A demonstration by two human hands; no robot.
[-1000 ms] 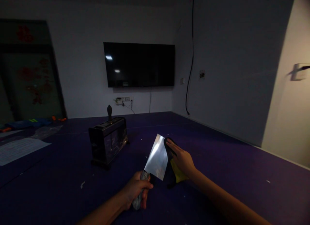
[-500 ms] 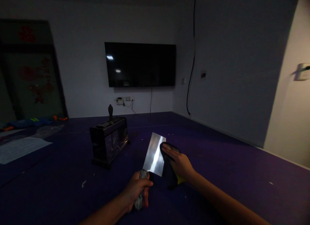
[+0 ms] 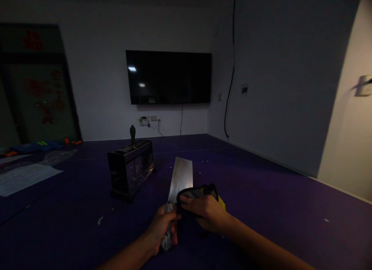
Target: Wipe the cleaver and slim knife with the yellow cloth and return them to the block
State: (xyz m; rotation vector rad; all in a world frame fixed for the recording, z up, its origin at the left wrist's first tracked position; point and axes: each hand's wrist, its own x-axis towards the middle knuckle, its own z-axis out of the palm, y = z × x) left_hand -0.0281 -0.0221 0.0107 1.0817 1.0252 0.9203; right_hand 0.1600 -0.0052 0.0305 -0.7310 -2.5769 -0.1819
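Observation:
My left hand is wrapped round the handle of a cleaver, its broad metal blade raised and pointing away from me. A dark cloth with a yellow part is gripped in my right hand. The cloth lies against the lower right of the blade, close to the handle, and covers that part. Left of the cleaver stands a black knife block with see-through sides. A dark, bulb-topped handle sticks up from its top.
Everything rests on a purple surface dotted with small white scraps. Printed paper, clear plastic and blue-and-orange items lie at the left. Beyond are a wall-mounted television and a hanging black cable.
My right hand has moved the cloth down and left along the blade toward the handle. The blade has turned and now looks narrower and duller. My left hand keeps its grip.

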